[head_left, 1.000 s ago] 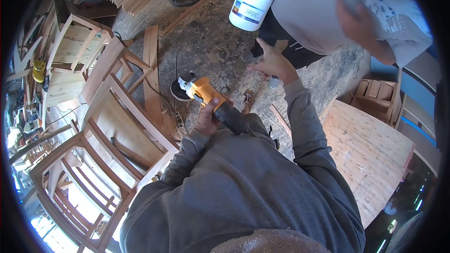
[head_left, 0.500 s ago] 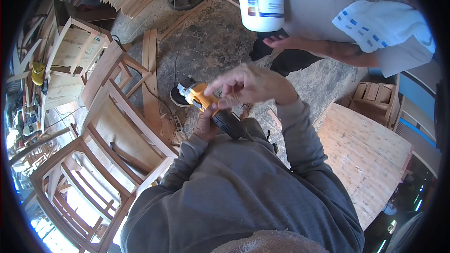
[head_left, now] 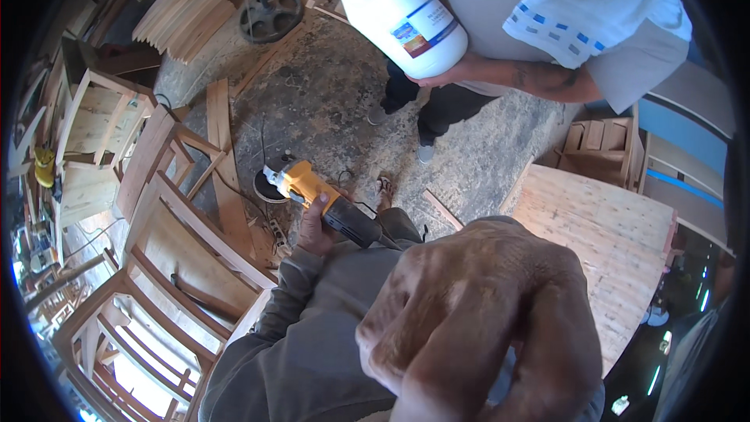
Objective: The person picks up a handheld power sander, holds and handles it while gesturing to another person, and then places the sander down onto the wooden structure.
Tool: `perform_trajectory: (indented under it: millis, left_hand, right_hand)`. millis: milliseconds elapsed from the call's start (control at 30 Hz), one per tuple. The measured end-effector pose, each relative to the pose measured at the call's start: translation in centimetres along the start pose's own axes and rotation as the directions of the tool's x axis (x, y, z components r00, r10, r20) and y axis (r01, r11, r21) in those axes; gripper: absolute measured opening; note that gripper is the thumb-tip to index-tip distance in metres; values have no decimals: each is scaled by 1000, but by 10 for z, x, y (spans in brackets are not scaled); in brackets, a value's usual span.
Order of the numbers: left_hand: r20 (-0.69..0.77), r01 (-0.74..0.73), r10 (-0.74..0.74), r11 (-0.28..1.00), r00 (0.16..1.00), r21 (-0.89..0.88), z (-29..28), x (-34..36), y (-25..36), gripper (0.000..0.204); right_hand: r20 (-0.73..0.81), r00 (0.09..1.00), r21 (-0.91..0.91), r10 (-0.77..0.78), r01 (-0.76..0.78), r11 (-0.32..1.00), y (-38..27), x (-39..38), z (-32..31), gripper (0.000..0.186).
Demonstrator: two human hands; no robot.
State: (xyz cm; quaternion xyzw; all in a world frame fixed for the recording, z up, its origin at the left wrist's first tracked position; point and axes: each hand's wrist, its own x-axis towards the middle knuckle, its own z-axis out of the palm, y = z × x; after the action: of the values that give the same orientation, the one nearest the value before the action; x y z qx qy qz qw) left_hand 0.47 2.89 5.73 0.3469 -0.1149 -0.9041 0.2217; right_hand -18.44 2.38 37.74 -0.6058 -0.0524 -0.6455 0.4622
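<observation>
The left hand [head_left: 314,227] has its fingers clamped round the yellow-and-black angle grinder [head_left: 316,197], just beside the wooden chair frame [head_left: 183,242], while the right hand [head_left: 480,320], raised near the camera above the grinder, shows curled, closed fingers holding nothing visible.

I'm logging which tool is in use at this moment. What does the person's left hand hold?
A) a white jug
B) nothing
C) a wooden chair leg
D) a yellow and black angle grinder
D: the left hand grips the dark body of the yellow and black angle grinder, while the white jug is in another person's hands.
</observation>
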Motion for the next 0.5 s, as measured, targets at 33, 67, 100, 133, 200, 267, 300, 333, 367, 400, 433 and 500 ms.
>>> perform_trajectory:
  millis: [33,67,100,133,200,267,300,333,367,400,433,500]
  left_hand:
    - [-5,10,-10,1000,1000,-1,-3,-1,-2,43]
    - [-2,14,-14,1000,1000,-4,-8,-1,-2,43]
    - [3,17,-17,1000,1000,-6,-13,0,-2,42]
    - [8,20,-20,1000,1000,-9,-17,1,-2,42]
    - [18,29,-29,1000,999,-8,-17,0,-4,42]
    - [12,17,-17,1000,1000,-20,-12,-2,-3,42]
    - [9,8,-8,1000,1000,-27,-9,-3,-2,42]
    - [5,-4,4,999,1000,-34,-7,-3,-1,43]
    - [8,-8,9,999,1000,-34,-7,-3,-1,43]
    - [10,-12,12,1000,1000,-19,-7,-2,-2,43]
    - [11,-19,19,1000,1000,-6,-7,-2,-3,43]
    - [10,-43,43,999,999,10,-11,-5,-3,43]
  right_hand:
    - [-11,1000,0,2,-2,1000,0,-7,0,25]
    - [-19,1000,1,23,-23,1000,0,-13,0,25]
    - [-26,999,2,43,-43,999,0,-18,1,24]
    - [-32,998,2,63,-63,998,0,-23,2,24]
    - [-39,994,-2,99,-100,995,-1,-35,7,23]
    - [-40,990,-11,133,-134,991,-4,-46,11,23]
    - [-37,988,-14,150,-150,989,-5,-51,13,23]
    - [-32,986,-15,166,-167,986,-6,-56,15,23]
    - [-24,983,-14,182,-183,983,-6,-60,16,23]
    - [-14,980,-12,198,-198,980,-6,-64,17,23]
    - [-1,977,-8,214,-214,977,-6,-67,18,23]
    - [36,968,7,250,-250,968,-1,-73,19,24]
